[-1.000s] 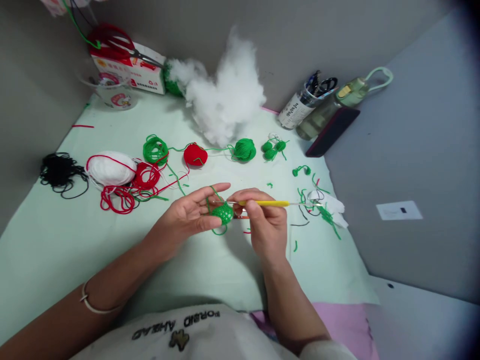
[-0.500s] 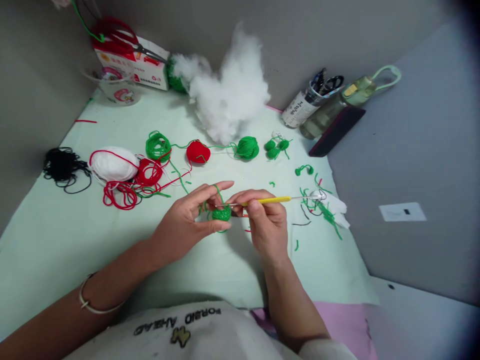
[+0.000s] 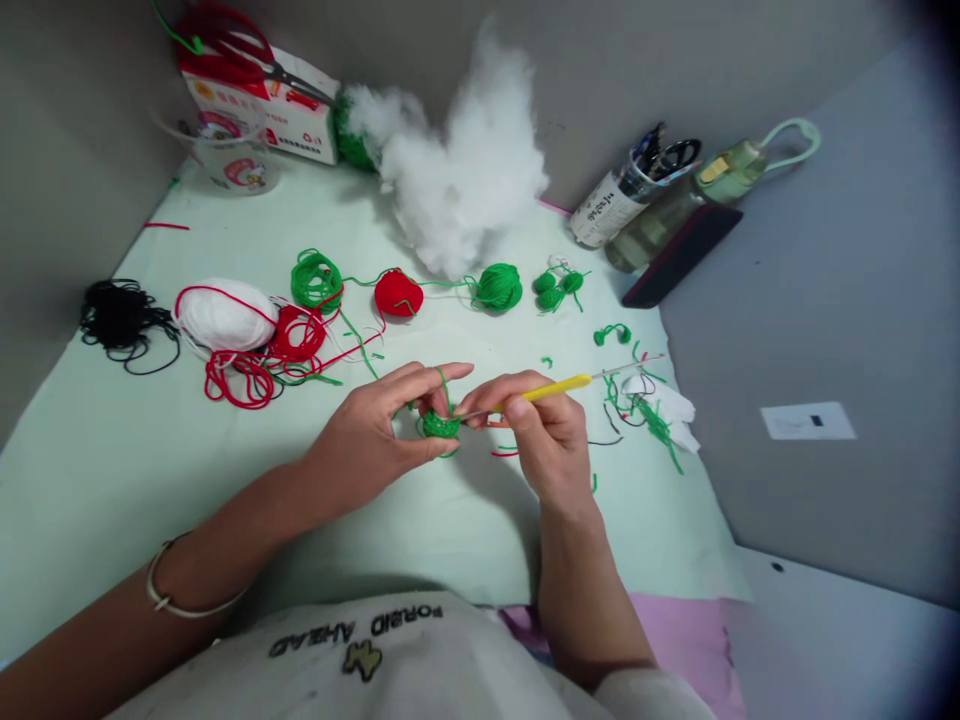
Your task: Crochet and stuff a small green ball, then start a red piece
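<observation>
Left hand pinches a small green crocheted piece between thumb and fingers, holding it above the middle of the bench, close in front of the person. A green strand rises from the piece to the raised left forefinger. Right hand grips a yellow-handled hook like a pen, its fingertips just beside the piece. One thin metal end of the hook meets the piece's upper right edge; whether it passes through a stitch is too small to tell. The other metal end points away to the right, over the cut yarn scraps.

Beyond the hands, a red yarn ball lies between a loose green coil and a green yarn ball. Small green pieces sit right of that ball. To the left, a white yarn ball lies between black yarn and tangled red yarn. Fluffy white stuffing stands behind the row, near the back wall.
</observation>
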Demonstrator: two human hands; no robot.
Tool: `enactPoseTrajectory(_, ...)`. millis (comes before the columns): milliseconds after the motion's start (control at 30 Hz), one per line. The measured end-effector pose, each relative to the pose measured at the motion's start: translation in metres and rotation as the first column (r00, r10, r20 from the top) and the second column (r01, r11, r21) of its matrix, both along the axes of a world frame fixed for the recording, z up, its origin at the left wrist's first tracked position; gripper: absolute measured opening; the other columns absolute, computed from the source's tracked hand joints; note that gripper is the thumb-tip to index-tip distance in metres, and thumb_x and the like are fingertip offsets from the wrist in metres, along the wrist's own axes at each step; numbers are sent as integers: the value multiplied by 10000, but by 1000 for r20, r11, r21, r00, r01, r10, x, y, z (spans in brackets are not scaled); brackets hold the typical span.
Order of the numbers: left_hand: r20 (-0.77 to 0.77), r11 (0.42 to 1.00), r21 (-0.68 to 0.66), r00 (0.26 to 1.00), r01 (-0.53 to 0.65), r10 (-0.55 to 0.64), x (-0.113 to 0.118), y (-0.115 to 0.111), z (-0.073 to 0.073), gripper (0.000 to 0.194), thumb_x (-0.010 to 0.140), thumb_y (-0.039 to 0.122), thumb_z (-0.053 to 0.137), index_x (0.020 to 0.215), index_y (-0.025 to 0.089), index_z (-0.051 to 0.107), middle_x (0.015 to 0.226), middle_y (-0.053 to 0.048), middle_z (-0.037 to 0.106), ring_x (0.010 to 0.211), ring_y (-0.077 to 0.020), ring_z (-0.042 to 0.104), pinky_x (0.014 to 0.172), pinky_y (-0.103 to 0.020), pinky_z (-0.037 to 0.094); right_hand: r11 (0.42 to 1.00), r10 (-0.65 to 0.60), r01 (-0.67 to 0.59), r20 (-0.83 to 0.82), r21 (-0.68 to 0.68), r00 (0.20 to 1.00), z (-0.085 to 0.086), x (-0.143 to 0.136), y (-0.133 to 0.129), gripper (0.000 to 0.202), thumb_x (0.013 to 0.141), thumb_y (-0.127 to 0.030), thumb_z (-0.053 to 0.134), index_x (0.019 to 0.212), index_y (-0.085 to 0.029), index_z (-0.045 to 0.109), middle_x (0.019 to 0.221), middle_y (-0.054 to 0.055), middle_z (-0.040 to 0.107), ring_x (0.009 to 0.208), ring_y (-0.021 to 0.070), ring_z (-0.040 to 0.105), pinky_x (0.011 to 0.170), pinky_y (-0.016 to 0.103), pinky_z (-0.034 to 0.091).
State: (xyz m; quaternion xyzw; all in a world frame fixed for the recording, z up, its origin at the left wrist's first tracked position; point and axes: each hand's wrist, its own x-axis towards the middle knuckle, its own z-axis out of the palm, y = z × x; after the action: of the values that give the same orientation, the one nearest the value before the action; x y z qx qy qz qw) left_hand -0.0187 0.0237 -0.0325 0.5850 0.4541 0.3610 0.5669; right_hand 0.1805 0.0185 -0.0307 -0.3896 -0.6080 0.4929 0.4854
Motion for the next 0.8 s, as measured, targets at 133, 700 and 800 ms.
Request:
enactPoseTrajectory(133, 3, 1000, 5, 1000, 7, -7, -1, 1, -2, 550, 761, 155, 788, 1291, 295, 741, 881, 8, 614, 855, -172, 606, 887, -332, 524, 1000, 16, -18, 69, 23, 997, 3, 2, -1, 228, 1033, -345, 563, 940, -220, 729, 914, 37, 751, 800, 158, 717, 739, 316, 619)
enactPoseTrajectory(700, -186, 996, 87, 982, 27, -10, -3, 5, -8, 495, 778, 226, 771, 1269, 282, 742, 878, 9, 645, 863, -187, 638, 848, -319, 524, 983, 28, -84, 324, 162, 946, 2, -2, 0, 203, 1044, -278, 543, 996, -228, 734, 958, 44, 786, 869, 164, 748, 778, 317, 620)
enactPoseTrajectory(800, -146, 999, 47, 989, -20, 26, -2, 6, -8, 522, 766, 275, 809, 1282, 269, 731, 887, 4, 652, 855, -189, 622, 848, -325, 519, 950, -41, -63, 324, 306, 945, -4, -4, -1, 180, 1039, -228, 536, 1047, -260, 712, 978, 41, 787, 922, 184, 748, 809, 358, 624)
